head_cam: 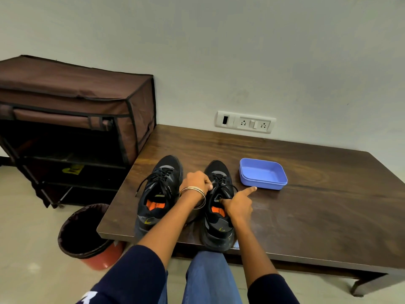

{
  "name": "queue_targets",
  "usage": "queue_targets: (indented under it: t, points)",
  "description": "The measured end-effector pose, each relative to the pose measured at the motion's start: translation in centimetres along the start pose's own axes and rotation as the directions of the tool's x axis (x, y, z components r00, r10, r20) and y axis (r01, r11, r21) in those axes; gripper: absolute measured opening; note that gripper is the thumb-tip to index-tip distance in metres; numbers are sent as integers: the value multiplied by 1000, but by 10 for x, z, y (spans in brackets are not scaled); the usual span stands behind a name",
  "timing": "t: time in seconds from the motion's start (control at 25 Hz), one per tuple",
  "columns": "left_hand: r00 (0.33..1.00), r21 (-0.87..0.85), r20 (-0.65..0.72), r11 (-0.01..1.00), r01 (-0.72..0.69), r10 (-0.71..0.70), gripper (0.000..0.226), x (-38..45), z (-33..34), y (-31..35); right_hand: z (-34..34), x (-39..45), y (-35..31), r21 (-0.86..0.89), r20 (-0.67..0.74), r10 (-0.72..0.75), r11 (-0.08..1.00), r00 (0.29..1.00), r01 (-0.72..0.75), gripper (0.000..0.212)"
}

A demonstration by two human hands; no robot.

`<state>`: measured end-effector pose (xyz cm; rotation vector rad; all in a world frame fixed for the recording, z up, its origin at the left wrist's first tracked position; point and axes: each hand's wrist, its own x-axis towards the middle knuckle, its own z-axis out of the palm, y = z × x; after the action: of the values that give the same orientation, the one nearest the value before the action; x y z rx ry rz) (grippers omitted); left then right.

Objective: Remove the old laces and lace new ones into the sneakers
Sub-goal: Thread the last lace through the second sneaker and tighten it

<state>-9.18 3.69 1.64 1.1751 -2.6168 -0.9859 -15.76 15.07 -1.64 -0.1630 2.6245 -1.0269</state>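
The lace (221,189) on the right sneaker (217,207) looks soft and light; pinch it near an eyelet, at 12 o'clock from the tongue. The left hand (197,179) is curled onto the laces; the right hand (237,205) pinches lace, index finger out

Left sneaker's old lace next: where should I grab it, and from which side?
Grip the loose black lace end that trails off the left sneaker toward the table's left edge. Come in from the left and above: that tail hangs free of the eyelets, and both hands, left hand and right hand, crowd the right sneaker.

sneakers (186,198) on table (317,205), tray (263,173) right
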Motion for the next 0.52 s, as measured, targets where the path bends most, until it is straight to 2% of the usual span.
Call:
queue_targets:
  t: [0.12,0.16,0.2,0.24,0.28,0.32,0.36,0.4,0.44,0.52]
  points:
    - [993,-160,-120,987,-19,0,17,1,4,-5,-1,1,0,3,-23,-2,1000,1000,2,129]
    - [986,-270,-167,962,-47,1,22,-1,1,-5,-2,0,0,5,-26,7,1000,1000,-7,128]
    - [977,-445,-213,892,-77,-22,25,-3,-5,-2,-2,-1,0,4,-30,14,1000,999,-14,127]
    - [968,-667,-238,738,-103,-79,27,-4,-14,1,-2,-2,0,-5,-33,18,1000,999,-18,126]
    - [966,-861,-215,495,-119,-143,27,-5,-25,5,-2,-3,0,-17,-38,19,1000,999,-19,125]
    - [970,-963,-164,240,-119,-179,26,-6,-38,10,-3,-5,-1,-27,-43,23,999,999,-24,123]
    - [974,-992,-123,52,-116,-191,25,-6,-51,14,-3,-5,-1,-33,-49,28,999,998,-29,122]
    - [976,-994,-101,-32,-109,-192,24,-4,-61,15,-3,-4,-2,-37,-49,31,999,998,-33,121]
    - [981,-995,-87,-39,-95,-174,23,-5,-70,16,-3,-5,-2,-40,-45,33,999,998,-34,120]
    - [991,-996,-86,29,-83,-106,22,-11,-76,19,-4,-6,-3,-49,-36,36,998,999,-38,118]
